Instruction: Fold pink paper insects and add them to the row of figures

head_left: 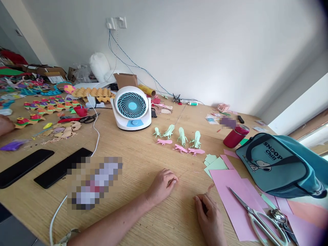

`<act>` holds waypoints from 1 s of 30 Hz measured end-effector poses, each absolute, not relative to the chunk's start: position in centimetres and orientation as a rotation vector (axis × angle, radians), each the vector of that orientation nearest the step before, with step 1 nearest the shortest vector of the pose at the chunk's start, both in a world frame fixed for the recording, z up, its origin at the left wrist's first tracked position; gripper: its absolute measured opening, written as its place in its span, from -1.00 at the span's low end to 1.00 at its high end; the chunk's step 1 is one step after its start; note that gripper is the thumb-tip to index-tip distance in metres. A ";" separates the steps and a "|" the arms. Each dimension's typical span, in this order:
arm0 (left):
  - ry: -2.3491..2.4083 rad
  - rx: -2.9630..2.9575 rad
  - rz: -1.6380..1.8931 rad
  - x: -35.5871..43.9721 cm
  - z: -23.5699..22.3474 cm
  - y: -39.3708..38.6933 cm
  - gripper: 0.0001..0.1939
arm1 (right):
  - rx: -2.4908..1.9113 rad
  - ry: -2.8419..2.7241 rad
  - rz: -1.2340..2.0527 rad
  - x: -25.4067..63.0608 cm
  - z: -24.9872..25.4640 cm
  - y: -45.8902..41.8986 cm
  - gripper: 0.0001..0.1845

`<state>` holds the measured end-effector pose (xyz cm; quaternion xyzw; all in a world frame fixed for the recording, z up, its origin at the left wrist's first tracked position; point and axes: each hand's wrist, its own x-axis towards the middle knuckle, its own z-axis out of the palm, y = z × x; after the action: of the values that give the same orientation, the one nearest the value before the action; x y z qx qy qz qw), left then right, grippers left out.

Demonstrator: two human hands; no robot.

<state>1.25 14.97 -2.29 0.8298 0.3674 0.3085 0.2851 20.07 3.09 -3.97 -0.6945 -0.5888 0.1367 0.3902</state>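
Observation:
My left hand (162,184) rests on the wooden table with its fingers curled in, and nothing shows between the fingertips. To the right and nearer to me, my right hand (208,213) is also closed, thumb near the bent fingers, with nothing visible in it. A thin pink paper strip (197,172) lies just beyond the hands. Farther back stand folded green paper insects (182,136), with pink paper insects (180,148) in front of them. Beside my right hand lie pink paper sheets (228,191), green paper pieces (217,164) and white-handled scissors (256,218).
A white-and-blue fan (132,109) stands mid-table. At right are a teal bag (276,164) and a red flask (235,136). Two black phone-like slabs (63,167) and a white cable (95,126) lie left. Another person's hand (6,124) is at the far left among crafts.

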 end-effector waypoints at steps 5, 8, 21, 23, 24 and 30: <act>0.959 2.182 0.832 1.1 -2.4 14.9 -0.80 | -1.762 -1.498 0.347 20.0 -4.1 3.2 -0.57; 0.951 2.167 0.836 1.1 -2.4 14.9 -0.80 | -1.756 -1.508 0.347 20.0 -4.3 3.2 -0.58; 0.886 2.165 0.814 0.9 -2.3 15.2 -0.83 | -1.787 -1.517 0.294 19.7 -3.1 3.2 -0.62; 0.871 2.164 0.807 0.9 -2.3 15.3 -0.84 | -1.796 -1.511 0.307 19.5 -2.9 3.0 -0.62; 0.865 2.164 0.805 0.9 -2.3 15.3 -0.84 | -1.799 -1.506 0.314 19.4 -2.8 2.8 -0.62; 0.830 2.173 0.804 0.6 -2.2 15.4 -0.82 | -1.832 -1.520 0.290 19.7 -1.2 0.3 -0.64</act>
<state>0.58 15.38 -2.17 0.8322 0.3180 0.3081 0.3338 19.67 0.30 -1.24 -0.7117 -0.5907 0.1127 0.3632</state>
